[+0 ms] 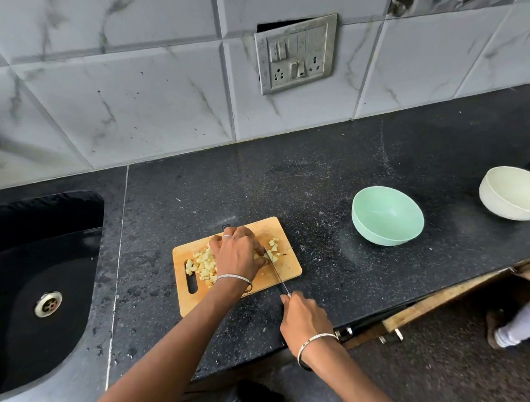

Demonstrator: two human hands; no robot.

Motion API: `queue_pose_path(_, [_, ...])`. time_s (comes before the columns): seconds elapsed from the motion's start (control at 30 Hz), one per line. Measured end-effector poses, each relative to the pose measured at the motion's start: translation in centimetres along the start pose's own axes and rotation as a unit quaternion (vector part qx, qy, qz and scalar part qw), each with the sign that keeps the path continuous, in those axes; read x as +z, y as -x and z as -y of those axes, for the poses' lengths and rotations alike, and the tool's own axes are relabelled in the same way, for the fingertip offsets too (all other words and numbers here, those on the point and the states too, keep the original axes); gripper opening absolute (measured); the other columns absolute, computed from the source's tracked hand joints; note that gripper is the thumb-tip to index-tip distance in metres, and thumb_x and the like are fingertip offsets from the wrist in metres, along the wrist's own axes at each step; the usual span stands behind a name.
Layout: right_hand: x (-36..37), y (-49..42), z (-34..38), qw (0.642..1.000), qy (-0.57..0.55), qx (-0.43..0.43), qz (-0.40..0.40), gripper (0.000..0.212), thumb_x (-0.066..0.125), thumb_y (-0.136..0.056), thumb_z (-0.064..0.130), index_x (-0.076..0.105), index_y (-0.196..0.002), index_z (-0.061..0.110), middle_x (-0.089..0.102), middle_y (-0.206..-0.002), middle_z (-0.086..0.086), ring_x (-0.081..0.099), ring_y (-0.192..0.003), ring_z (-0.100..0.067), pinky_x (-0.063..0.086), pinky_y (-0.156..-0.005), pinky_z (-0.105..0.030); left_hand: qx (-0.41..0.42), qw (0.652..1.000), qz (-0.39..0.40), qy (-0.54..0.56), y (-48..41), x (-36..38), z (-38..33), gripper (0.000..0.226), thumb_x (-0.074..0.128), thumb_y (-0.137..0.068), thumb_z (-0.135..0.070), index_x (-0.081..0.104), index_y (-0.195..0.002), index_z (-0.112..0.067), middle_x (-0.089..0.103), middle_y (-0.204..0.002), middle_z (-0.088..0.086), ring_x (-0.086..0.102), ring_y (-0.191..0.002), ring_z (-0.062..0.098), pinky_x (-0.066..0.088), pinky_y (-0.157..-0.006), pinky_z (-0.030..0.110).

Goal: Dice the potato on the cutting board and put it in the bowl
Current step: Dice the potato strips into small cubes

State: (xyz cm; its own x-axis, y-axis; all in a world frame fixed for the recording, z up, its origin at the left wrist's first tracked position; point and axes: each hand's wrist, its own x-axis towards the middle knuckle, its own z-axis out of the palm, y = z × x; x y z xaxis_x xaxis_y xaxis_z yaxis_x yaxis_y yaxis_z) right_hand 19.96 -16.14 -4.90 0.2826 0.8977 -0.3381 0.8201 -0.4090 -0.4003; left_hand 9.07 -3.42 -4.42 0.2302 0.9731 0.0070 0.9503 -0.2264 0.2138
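Cutting board (286, 264) lower centre of frame, on dark counter (319, 179). Potato (205, 263) on board, mostly diced: pile left of left hand (238, 254), few cubes right of blade. Left hand at board centre, fingers curled down over potato beside blade. Right hand (305, 319) below-right of board, clamped round knife (274, 269) handle; blade tip on board by left fingertips. Hands apart. Green bowl (387, 216) right of board, well apart. Cream bowl (513, 193) at far right edge. Sink (41, 282) lower left.

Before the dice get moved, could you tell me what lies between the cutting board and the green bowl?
Only bare black countertop, seen in the head view.
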Motion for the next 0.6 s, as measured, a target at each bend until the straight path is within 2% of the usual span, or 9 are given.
queue_pose_path(0.3, [-0.7, -1.4, -0.5, 0.997, -0.055, 0.011, 0.044, 0.038, 0.032, -0.104, 0.041, 0.058, -0.105, 0.013, 0.064, -0.107, -0.014, 0.062, -0.102, -0.036, 0.046, -0.076, -0.038, -0.014, 1.0, -0.006, 0.02, -0.1, 0.4, 0.1, 0.016, 0.073, -0.074, -0.049, 0.073, -0.087, -0.04, 0.057, -0.124, -0.016, 0.038, -0.122, 0.017, 0.024, -0.096, 0.046])
queue_pose_path(0.4, [-1.1, -1.3, -1.7, 0.996, -0.057, -0.003, 0.066, 0.038, 0.029, -0.104, 0.042, 0.055, -0.098, 0.015, 0.065, -0.103, -0.014, 0.061, -0.101, -0.035, 0.037, -0.069, -0.034, -0.024, 0.999, -0.023, 0.026, 0.0, 0.6, -0.1, 0.012, 0.07, -0.076, -0.045, 0.073, -0.086, -0.038, 0.057, -0.123, -0.014, 0.041, -0.12, 0.017, 0.025, -0.097, 0.046])
queue_pose_path(0.5, [-1.8, -0.4, -3.0, 0.997, -0.054, -0.016, 0.057, 0.036, 0.028, -0.104, 0.042, 0.049, -0.088, 0.018, 0.064, -0.094, -0.01, 0.059, -0.099, -0.034, 0.033, -0.069, -0.033, -0.034, 0.998, -0.038, 0.024, 0.1, 1.3, -0.2, 0.014, 0.068, -0.075, -0.04, 0.073, -0.088, -0.036, 0.058, -0.122, -0.011, 0.043, -0.118, 0.019, 0.027, -0.095, 0.045])
queue_pose_path(0.6, [-2.3, -0.1, -3.7, 0.996, -0.079, -0.007, 0.032, 0.04, 0.028, -0.103, 0.046, 0.051, -0.086, 0.019, 0.061, -0.086, -0.004, 0.059, -0.095, -0.033, 0.038, -0.072, -0.036, -0.046, 0.998, -0.041, 0.026, 0.1, 1.7, -0.2, 0.017, 0.064, -0.076, -0.037, 0.071, -0.091, -0.035, 0.058, -0.121, -0.011, 0.044, -0.116, 0.019, 0.027, -0.092, 0.043])
